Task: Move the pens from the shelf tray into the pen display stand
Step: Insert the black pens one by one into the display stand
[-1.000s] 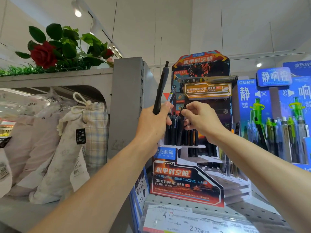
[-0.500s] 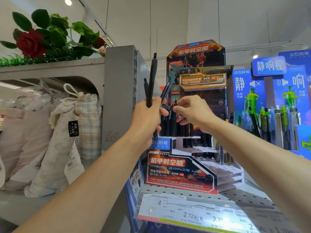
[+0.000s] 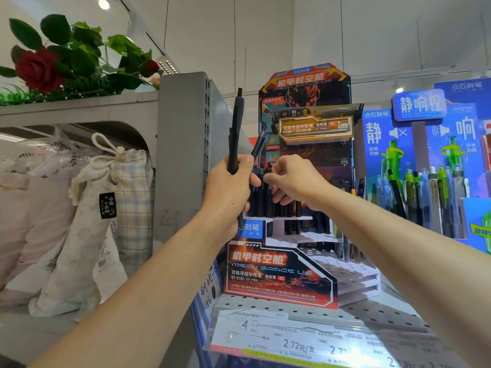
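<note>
Upright, pens (image 3: 236, 134) fill left hand (image 3: 228, 192).

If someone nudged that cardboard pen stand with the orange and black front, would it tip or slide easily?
Probably it would slide. The pen display stand looks like thin printed card, so likely light, and it sits on a smooth shelf. Its tall back panel and the upright black pens in the upper tiers may make it top-heavy, though the wide stepped base should resist tipping.

Right hand (image 3: 293, 181) hides tops of stand's back-row pens (image 3: 261, 197); its grip unclear; price label (image 3: 292, 338) print blurred, cut off below
</note>
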Demonstrator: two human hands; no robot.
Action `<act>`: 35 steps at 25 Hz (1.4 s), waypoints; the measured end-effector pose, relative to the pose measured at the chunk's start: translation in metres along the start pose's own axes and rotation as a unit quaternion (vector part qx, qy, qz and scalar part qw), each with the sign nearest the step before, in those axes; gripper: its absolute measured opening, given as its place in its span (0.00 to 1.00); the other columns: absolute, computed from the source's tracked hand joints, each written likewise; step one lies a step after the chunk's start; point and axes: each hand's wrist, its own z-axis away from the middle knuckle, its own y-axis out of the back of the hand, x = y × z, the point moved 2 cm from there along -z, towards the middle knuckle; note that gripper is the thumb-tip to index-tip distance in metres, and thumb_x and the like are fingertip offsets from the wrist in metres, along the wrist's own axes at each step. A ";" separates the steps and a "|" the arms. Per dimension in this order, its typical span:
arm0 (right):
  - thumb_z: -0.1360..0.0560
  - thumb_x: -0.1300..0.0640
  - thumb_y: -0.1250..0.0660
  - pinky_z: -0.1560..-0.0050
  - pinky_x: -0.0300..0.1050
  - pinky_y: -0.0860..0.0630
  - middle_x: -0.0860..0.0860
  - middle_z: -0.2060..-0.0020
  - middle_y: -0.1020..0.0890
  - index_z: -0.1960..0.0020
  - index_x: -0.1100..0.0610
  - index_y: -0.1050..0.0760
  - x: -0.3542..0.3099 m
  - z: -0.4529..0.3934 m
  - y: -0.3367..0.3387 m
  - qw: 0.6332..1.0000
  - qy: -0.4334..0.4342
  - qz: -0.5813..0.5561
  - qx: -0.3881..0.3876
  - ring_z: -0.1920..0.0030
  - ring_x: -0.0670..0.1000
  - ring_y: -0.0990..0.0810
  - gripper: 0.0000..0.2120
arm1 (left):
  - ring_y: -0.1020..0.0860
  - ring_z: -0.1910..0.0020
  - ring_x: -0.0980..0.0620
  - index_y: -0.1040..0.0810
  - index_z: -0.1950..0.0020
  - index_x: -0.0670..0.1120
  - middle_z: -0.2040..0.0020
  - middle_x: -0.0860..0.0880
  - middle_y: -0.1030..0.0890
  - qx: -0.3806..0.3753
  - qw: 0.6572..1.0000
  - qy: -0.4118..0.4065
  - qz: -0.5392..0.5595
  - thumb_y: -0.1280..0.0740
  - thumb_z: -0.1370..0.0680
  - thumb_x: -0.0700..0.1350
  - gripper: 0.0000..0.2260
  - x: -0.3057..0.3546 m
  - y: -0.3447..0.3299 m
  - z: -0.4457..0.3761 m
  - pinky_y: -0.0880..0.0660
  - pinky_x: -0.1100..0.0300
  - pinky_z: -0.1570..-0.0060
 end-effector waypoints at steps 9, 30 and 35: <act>0.19 0.49 0.34 0.67 0.40 0.22 0.49 0.55 0.19 0.44 0.54 0.21 -0.011 0.015 0.005 0.981 0.052 -0.174 0.069 0.61 0.46 0.23 0.10 | 0.33 0.76 0.59 0.24 0.44 0.47 0.64 0.51 0.21 -0.007 0.996 0.053 0.070 0.40 0.15 0.47 0.06 -0.002 0.001 0.000 0.34 0.68 0.79; 0.17 0.57 0.37 0.71 0.39 0.20 0.53 0.58 0.18 0.41 0.54 0.27 -0.014 0.003 -0.011 0.982 0.042 -0.149 0.107 0.70 0.44 0.18 0.06 | 0.37 0.79 0.59 0.25 0.43 0.48 0.70 0.51 0.30 -0.054 0.997 0.060 -0.006 0.44 0.17 0.62 0.20 0.009 0.022 0.002 0.40 0.66 0.82; 0.18 0.58 0.36 0.69 0.41 0.18 0.54 0.59 0.17 0.40 0.57 0.25 -0.016 0.000 -0.015 0.989 0.041 -0.131 0.062 0.69 0.46 0.16 0.08 | 0.38 0.77 0.58 0.21 0.42 0.50 0.72 0.52 0.34 -0.073 0.997 0.030 -0.016 0.44 0.15 0.58 0.16 0.010 0.022 0.004 0.40 0.66 0.80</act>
